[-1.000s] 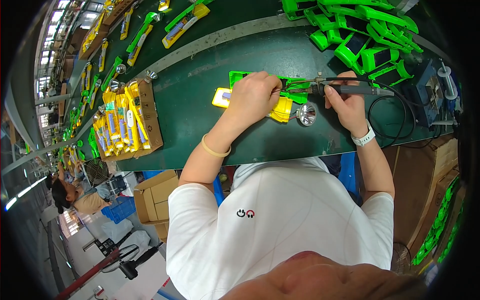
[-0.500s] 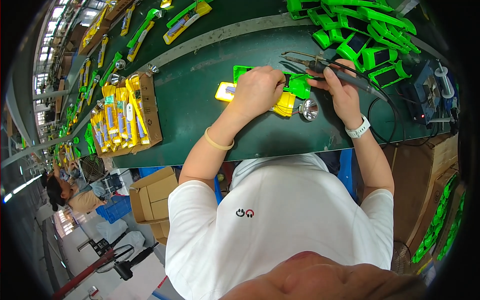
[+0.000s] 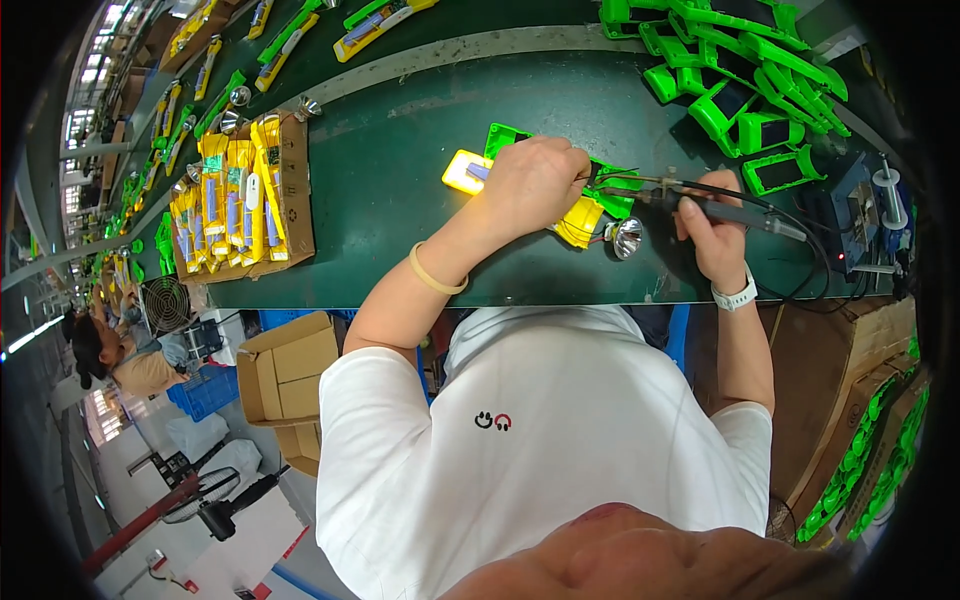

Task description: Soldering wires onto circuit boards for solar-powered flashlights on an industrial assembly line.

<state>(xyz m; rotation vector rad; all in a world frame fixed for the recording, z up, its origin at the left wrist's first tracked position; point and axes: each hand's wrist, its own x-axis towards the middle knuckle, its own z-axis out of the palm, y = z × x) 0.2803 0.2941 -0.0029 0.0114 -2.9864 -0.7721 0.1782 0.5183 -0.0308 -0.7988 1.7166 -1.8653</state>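
Observation:
My right hand [image 3: 714, 232] grips a soldering iron [image 3: 748, 214] with a thin metal feed tube along it. The iron points left, its tip close to the fingers of my left hand [image 3: 535, 185]. That left hand is closed over a green plastic shell [image 3: 617, 206] and a yellow casing [image 3: 577, 226] lying on the bench; what its fingertips pinch is hidden. A round silver lamp reflector [image 3: 627, 238], joined by thin wires, lies at the right of the yellow casing.
Green shells [image 3: 765, 85] are heaped at the far right. A soldering station [image 3: 842, 215] and solder spool [image 3: 889, 178] stand at the right edge. On the left, a cardboard box [image 3: 292, 190] holds yellow casings. Further lamp parts line the bench behind; another person [image 3: 130, 350] sits far left.
The soldering iron has swung down and left, bringing its tip to my left fingers. My right hand has moved lower and slightly right. In the picture, the casings have shifted slightly right.

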